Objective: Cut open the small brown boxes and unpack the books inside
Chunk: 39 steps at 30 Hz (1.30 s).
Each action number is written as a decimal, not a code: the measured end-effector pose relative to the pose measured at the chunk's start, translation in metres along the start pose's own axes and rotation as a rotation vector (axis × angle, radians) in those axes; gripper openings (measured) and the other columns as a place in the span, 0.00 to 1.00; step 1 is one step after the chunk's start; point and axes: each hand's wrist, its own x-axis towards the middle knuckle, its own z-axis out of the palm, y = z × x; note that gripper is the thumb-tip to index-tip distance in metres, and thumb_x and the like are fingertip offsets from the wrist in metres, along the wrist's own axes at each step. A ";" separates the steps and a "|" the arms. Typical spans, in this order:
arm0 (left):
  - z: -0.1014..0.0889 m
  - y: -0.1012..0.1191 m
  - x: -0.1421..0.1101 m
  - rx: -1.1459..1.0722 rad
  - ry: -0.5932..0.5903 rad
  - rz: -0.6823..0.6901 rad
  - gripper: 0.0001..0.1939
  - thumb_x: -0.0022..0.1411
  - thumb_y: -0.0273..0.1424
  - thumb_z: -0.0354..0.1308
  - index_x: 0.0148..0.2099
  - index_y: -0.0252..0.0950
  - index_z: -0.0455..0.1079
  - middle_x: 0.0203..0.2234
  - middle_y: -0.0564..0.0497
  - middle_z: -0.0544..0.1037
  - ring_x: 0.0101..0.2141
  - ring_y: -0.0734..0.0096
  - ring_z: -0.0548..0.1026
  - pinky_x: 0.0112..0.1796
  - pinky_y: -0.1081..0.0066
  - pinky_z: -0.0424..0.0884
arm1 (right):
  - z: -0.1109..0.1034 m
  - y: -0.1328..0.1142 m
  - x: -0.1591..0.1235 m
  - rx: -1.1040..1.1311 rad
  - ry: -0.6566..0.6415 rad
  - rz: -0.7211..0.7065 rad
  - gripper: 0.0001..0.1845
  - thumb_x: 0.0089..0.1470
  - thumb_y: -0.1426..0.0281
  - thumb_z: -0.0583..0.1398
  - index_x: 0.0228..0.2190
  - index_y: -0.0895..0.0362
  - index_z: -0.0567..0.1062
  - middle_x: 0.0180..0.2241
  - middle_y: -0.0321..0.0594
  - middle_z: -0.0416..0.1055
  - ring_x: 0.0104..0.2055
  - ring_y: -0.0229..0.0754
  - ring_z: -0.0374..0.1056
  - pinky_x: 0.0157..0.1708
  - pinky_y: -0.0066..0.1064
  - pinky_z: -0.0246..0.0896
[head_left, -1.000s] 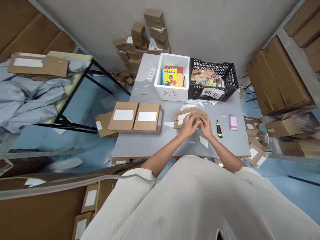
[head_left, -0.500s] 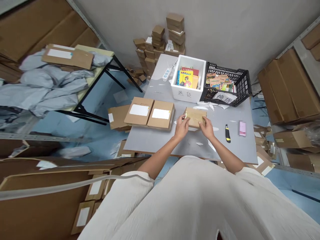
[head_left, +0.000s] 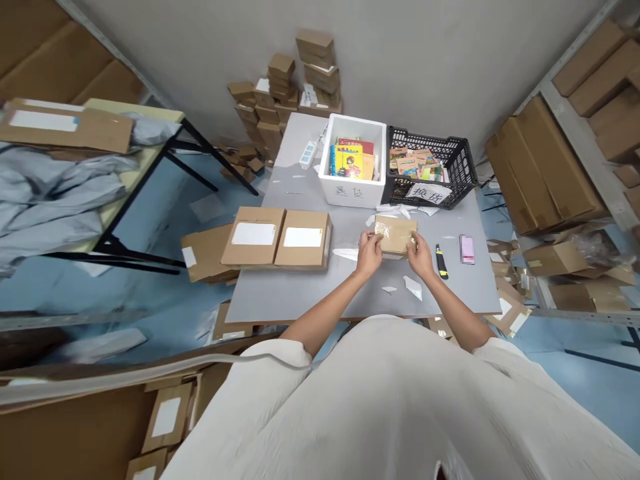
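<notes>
step in hand: as far as can be judged, a small carton (head_left: 397, 235) is being handled at both ends, with its top face under attention
next move: any turn or lift from this hold would seem to call for an even grip, with both ends kept level
left hand (head_left: 369, 252): closed on the carton's left end, thumb and fingers pinching its edge
right hand (head_left: 420, 255): closed on the opposite end in much the same way, fingertips at the right edge
carton's place: between the two hands, over the middle of the grey surface (head_left: 300, 293), in front of the white foam box (head_left: 353, 195) and the black crate (head_left: 460, 170); whether it rests there or is raised a little, i cannot tell
carton's look: plain brown cardboard, squarish and low, top face closed, with bright glints at left and right that look like clear tape (head_left: 384, 230); any fine print is too small to read
right of the right hand: a black and yellow cutter (head_left: 442, 262), then a phone (head_left: 467, 249) with a pink screen
left of the left hand: two larger labelled cartons (head_left: 303, 248), side by side, well apart from the small one
nearer the body: torn white paper scraps (head_left: 413, 288), lying loose
</notes>
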 end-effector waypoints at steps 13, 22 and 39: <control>0.085 0.037 0.010 0.132 -0.104 0.049 0.19 0.72 0.22 0.55 0.59 0.41 0.78 0.64 0.38 0.73 0.67 0.45 0.72 0.66 0.46 0.72 | -0.065 0.063 -0.005 -0.027 0.090 0.018 0.31 0.73 0.55 0.56 0.70 0.52 0.70 0.70 0.54 0.73 0.69 0.60 0.69 0.72 0.59 0.65; 0.074 0.066 0.014 0.210 -0.134 0.063 0.22 0.80 0.43 0.57 0.69 0.39 0.71 0.63 0.37 0.78 0.65 0.45 0.76 0.65 0.49 0.72 | -0.043 0.048 0.016 0.215 -0.049 0.002 0.28 0.76 0.50 0.52 0.64 0.52 0.77 0.63 0.51 0.80 0.64 0.56 0.75 0.64 0.51 0.75; -0.008 -0.024 0.001 0.134 0.001 -0.273 0.32 0.74 0.37 0.58 0.76 0.40 0.61 0.64 0.36 0.77 0.64 0.47 0.77 0.63 0.50 0.76 | 0.015 0.085 0.000 0.050 -0.220 0.101 0.27 0.63 0.62 0.61 0.61 0.51 0.78 0.64 0.51 0.75 0.69 0.57 0.69 0.73 0.55 0.64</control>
